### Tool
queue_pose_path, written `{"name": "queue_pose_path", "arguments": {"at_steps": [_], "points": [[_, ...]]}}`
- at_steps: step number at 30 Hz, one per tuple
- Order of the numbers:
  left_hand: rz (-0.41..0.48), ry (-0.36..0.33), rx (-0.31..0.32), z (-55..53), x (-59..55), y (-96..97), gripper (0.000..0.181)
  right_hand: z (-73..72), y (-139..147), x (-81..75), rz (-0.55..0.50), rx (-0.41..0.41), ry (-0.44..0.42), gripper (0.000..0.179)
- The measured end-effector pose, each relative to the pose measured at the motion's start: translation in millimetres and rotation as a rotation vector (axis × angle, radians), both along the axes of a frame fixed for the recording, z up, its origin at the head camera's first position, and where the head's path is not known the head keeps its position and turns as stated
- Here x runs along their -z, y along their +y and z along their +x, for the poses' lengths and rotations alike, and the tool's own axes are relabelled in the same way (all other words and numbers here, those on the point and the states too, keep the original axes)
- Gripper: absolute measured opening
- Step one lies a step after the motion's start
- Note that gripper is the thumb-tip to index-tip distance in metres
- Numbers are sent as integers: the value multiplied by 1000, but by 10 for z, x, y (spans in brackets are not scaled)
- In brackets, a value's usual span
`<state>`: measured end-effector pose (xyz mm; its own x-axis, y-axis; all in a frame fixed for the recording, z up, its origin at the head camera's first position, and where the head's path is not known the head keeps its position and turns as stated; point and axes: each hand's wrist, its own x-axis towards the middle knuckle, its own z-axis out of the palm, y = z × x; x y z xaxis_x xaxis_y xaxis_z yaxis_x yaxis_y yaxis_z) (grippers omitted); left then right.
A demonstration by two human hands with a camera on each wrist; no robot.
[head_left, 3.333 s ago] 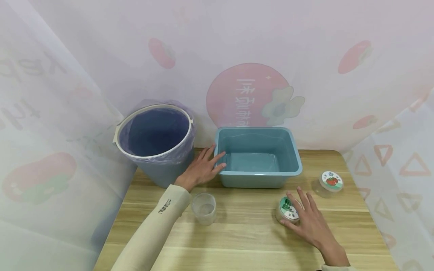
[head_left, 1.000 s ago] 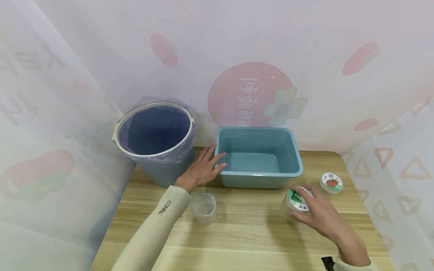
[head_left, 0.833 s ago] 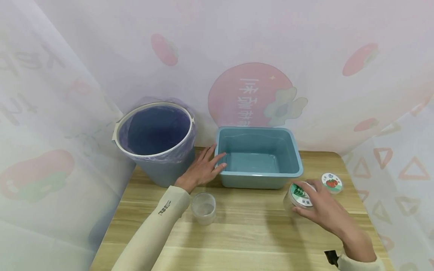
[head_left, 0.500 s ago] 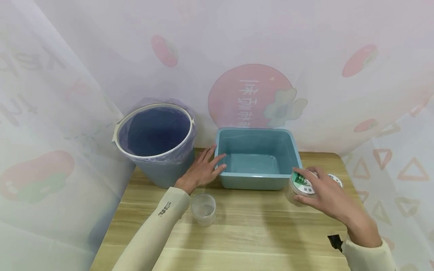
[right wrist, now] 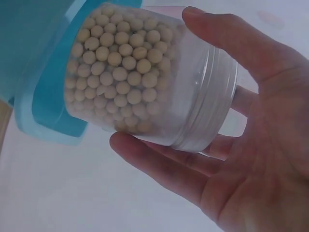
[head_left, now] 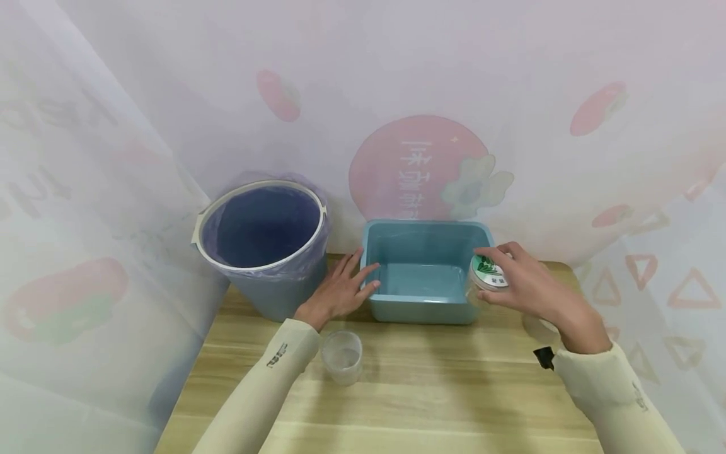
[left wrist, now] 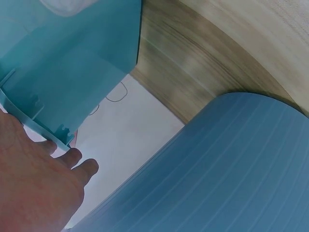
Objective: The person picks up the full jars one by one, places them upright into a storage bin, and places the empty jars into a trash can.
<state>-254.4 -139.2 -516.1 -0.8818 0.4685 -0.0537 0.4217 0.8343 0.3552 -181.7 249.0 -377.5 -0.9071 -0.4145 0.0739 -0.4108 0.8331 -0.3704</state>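
Note:
My right hand [head_left: 533, 284] grips a clear plastic jar [right wrist: 140, 77] of pale round beads, with a green-and-white lid [head_left: 489, 271]. The jar is raised at the right rim of a blue plastic basin [head_left: 422, 311], its lid up in the head view. My thumb and fingers are curled round its sides near the lid. My left hand [head_left: 338, 291] rests on the basin's left rim with spread fingers, thumb and forefinger reaching over the edge; in the left wrist view its fingertips lie along the rim [left wrist: 34, 126].
A bin [head_left: 292, 293] lined with a purple bag stands left of the basin. In front sits a clear cup [head_left: 343, 358] on the wooden table [head_left: 397, 403]. Behind my right hand, a second clear jar [head_left: 540, 329] is mostly hidden. A patterned curtain hangs behind.
My right hand has taken hold of the green-lidded jar and lifted it, up and back to the basin's right rim. My left hand has stayed on the left rim.

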Motion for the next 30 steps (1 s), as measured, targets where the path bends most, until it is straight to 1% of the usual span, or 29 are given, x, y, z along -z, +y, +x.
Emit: {"name": "queue_pose_path", "arguments": {"at_steps": [4, 8, 11, 13, 18, 25, 30], "points": [[3, 1, 0, 15, 10, 3, 65, -139, -59, -10, 3, 3, -27, 77], [5, 6, -8, 19, 12, 1, 64, -319, -143, -29, 19, -4, -48, 78], [3, 1, -9, 17, 19, 3, 65, -455, -195, -4, 33, -3, -83, 77], [5, 1, -6, 17, 25, 8, 65, -537, -224, 37, 42, 5, -109, 77], [15, -1, -3, 28, 27, 15, 65, -729, -292, 196, 53, 3, -122, 76], [23, -9, -7, 29, 11, 4, 65, -935, -415, 396, 64, -25, -175, 73], [17, -10, -4, 18, 12, -7, 65, -1093, -528, 494, 78, -28, -221, 70]]}}
